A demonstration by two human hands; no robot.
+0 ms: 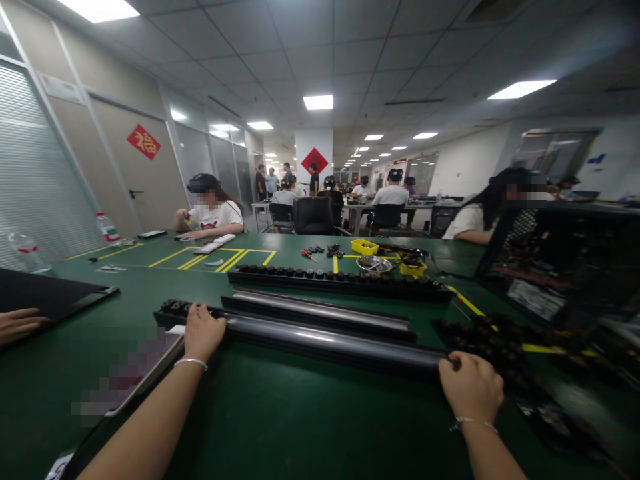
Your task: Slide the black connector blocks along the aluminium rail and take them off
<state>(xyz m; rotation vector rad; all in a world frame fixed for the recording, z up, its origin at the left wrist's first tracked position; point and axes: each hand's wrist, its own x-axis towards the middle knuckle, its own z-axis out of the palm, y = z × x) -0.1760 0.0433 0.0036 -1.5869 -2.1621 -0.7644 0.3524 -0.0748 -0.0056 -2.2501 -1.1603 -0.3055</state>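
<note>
Left hand (pixel 204 331), seen from the head, grips the long dark bar (pixel 325 339) near its left end; the right hand (pixel 473 387) is closed round its right end. The bar lies across the near middle of the bench (pixel 280 427). Just beyond it lie a metal-faced strip (pixel 320 309) and a black rail (pixel 340 280) with round parts. Dark parts (pixel 487 343) crowd the right side, near an open computer case (pixel 565 260); a metal bowl (pixel 374 264) sits farther off. Yellow tape marks the green bench top; other people work in the room under ceiling lights (pixel 318 103).
</note>
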